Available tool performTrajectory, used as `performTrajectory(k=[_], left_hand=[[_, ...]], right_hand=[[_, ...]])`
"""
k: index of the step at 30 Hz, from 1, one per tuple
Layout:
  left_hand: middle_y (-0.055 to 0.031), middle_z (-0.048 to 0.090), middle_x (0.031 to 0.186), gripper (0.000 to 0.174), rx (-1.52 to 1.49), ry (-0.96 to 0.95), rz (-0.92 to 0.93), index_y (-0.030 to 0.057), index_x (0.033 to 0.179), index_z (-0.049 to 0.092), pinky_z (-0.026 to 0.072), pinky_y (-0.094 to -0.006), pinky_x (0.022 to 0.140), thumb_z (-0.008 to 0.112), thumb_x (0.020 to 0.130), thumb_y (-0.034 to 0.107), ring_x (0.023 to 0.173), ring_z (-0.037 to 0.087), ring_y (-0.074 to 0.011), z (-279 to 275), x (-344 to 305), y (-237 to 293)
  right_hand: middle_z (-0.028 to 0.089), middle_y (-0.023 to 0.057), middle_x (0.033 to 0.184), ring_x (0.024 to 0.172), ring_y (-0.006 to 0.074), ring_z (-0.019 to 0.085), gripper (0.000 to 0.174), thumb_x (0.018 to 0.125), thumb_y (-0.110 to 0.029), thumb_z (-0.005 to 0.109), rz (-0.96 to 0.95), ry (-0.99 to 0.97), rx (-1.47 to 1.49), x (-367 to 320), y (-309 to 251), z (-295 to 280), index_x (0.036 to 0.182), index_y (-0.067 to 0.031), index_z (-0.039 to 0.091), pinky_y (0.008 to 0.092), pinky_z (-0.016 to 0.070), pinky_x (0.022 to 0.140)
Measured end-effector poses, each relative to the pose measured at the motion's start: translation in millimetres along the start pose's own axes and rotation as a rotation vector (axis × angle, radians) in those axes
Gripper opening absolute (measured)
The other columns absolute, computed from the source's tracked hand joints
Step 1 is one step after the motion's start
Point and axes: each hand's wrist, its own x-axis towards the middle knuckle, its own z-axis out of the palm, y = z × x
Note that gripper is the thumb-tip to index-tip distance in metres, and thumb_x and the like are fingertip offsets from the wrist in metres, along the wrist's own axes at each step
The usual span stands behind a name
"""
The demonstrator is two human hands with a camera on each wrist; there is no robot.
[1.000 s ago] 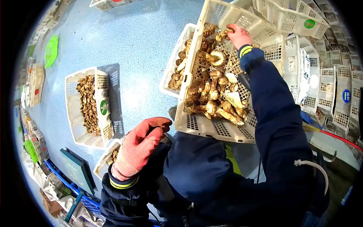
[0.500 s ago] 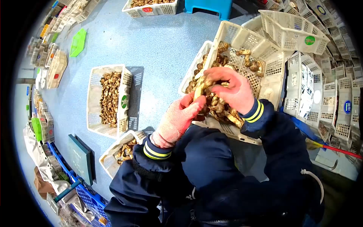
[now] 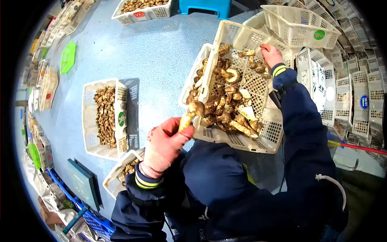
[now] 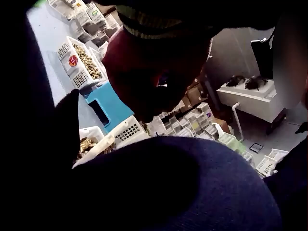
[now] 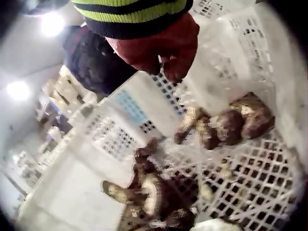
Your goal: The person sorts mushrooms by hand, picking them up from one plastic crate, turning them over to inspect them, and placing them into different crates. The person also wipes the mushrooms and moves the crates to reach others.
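In the head view my left hand (image 3: 166, 144), in a pinkish glove, pinches a mushroom (image 3: 195, 108) by its pale stem, brown cap pointing up and away from me. It is held off the near left side of a large white plastic basket (image 3: 253, 146). My right hand (image 3: 271, 55) is over the basket's far right part, beside a short row of mushrooms (image 5: 227, 126). Its fingers are loosely bent with nothing visible between them in the right wrist view. More mushrooms (image 3: 230, 76), whole and cut, lie along the basket's left and near side. The left wrist view shows my left hand only as a dark shape.
A narrower mushroom crate (image 3: 188, 86) sits under the basket's left side. Another filled crate (image 3: 88, 121) is on the blue floor at left, with a small one (image 3: 114, 177) near my left sleeve. Stacked crates (image 3: 342, 97) line the right. A blue stool (image 3: 204, 5) stands beyond.
My left hand was first bare of any item; both hands then met at a mushroom over the basket. Now the left holds the mushroom, drawn back left, and the right has moved away to the basket's far right.
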Motion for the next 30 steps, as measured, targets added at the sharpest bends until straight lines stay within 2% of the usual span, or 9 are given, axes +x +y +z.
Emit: performTrajectory(k=[5, 10, 11, 13, 16, 19, 21, 26, 30], left_hand=[[-0.0013, 0.060, 0.084, 0.035, 0.265, -0.193, -0.024, -0.0020, 0.110, 0.054, 0.0425, -0.0199, 0.063, 0.064, 0.082, 0.017, 0.071, 0.051, -0.0057, 15.2, 22.4, -6.8], [-0.0189, 0.056, 0.105, 0.045, 0.395, -0.144, 0.295, 0.0027, 0.114, 0.051, 0.0446, -0.0339, 0.082, 0.068, 0.077, 0.022, 0.100, 0.054, -0.0304, 12.3, 35.5, -22.1], [-0.0138, 0.058, 0.096, 0.042, 0.392, -0.134, 0.197, 0.0028, 0.113, 0.051, 0.0470, -0.0297, 0.070, 0.067, 0.079, 0.021, 0.082, 0.059, -0.0228, 11.6, 33.0, -15.7], [-0.0049, 0.058, 0.080, 0.034, 0.259, -0.141, -0.051, 0.0035, 0.111, 0.053, 0.0430, -0.0234, 0.054, 0.063, 0.082, 0.019, 0.059, 0.053, -0.0107, 14.4, 28.3, 2.0], [0.0031, 0.051, 0.066, 0.026, 0.174, -0.139, -0.021, 0.0044, 0.107, 0.056, 0.0332, -0.0194, 0.044, 0.056, 0.085, 0.018, 0.047, 0.039, -0.0021, 16.9, 29.7, 0.2], [0.0048, 0.048, 0.076, 0.025, 0.180, -0.172, -0.073, 0.0026, 0.109, 0.056, 0.0299, -0.0153, 0.048, 0.050, 0.089, 0.016, 0.059, 0.039, -0.0013, 20.5, 28.5, 14.7], [-0.0003, 0.057, 0.089, 0.028, 0.061, -0.147, 0.034, -0.0006, 0.112, 0.055, 0.0405, -0.0187, 0.068, 0.051, 0.089, 0.016, 0.075, 0.049, -0.0061, 26.6, 31.9, 11.6], [-0.0075, 0.057, 0.110, 0.041, -0.150, -0.193, 0.134, -0.0029, 0.122, 0.045, 0.0438, -0.0268, 0.081, 0.054, 0.089, 0.020, 0.094, 0.055, -0.0132, 36.6, 29.1, 8.2], [-0.0077, 0.062, 0.098, 0.034, -0.191, -0.205, 0.090, -0.0016, 0.110, 0.054, 0.0467, -0.0290, 0.077, 0.053, 0.089, 0.026, 0.086, 0.060, -0.0153, 26.1, 29.0, -8.2]], right_hand=[[0.056, 0.0089, 0.115, 0.104, 0.0256, 0.054, 0.036, 0.082, -0.021, 0.054, -0.290, -0.256, -0.512, 15.3, -22.1, 43.5, 0.117, -0.0168, 0.053, 0.0366, 0.0450, 0.085], [0.058, 0.0060, 0.097, 0.094, 0.0220, 0.057, 0.024, 0.084, -0.011, 0.048, -0.378, -0.152, -0.963, 15.9, -21.3, 95.7, 0.106, -0.0168, 0.054, 0.0347, 0.0463, 0.076], [0.058, 0.0050, 0.095, 0.093, 0.0216, 0.057, 0.021, 0.084, -0.009, 0.046, -0.350, -0.112, -0.941, 15.1, -20.6, 94.7, 0.102, -0.0153, 0.055, 0.0338, 0.0457, 0.077], [0.059, 0.0085, 0.104, 0.096, 0.0234, 0.056, 0.027, 0.085, -0.012, 0.050, -0.284, -0.128, -0.783, 13.5, -21.3, 85.2, 0.111, -0.0145, 0.054, 0.0352, 0.0455, 0.077], [0.055, 0.0074, 0.119, 0.099, 0.0194, 0.055, 0.051, 0.083, -0.015, 0.059, 0.123, -0.281, 0.806, -11.0, -46.3, 50.2, 0.131, -0.0115, 0.042, 0.0319, 0.0458, 0.075], [0.054, 0.0075, 0.102, 0.090, 0.0129, 0.052, 0.055, 0.081, 0.002, 0.047, 0.208, -0.557, 1.441, -46.2, -64.4, 25.8, 0.134, -0.0017, 0.033, 0.0255, 0.0457, 0.072], [0.055, 0.0070, 0.100, 0.088, 0.0134, 0.053, 0.059, 0.077, 0.006, 0.046, 0.170, -0.721, 1.780, -74.1, -91.0, 4.1, 0.134, -0.0017, 0.032, 0.0250, 0.0461, 0.071], [0.056, 0.0128, 0.111, 0.102, 0.0182, 0.054, 0.049, 0.085, -0.007, 0.053, -0.015, -1.144, 1.780, -141.3, -177.1, -25.3, 0.131, -0.0008, 0.035, 0.0298, 0.0441, 0.088], [0.051, 0.0104, 0.121, 0.109, 0.0151, 0.048, 0.049, 0.087, -0.014, 0.056, -0.227, -0.980, 1.255, -172.4, -218.1, -34.7, 0.130, 0.0006, 0.038, 0.0264, 0.0374, 0.093]])
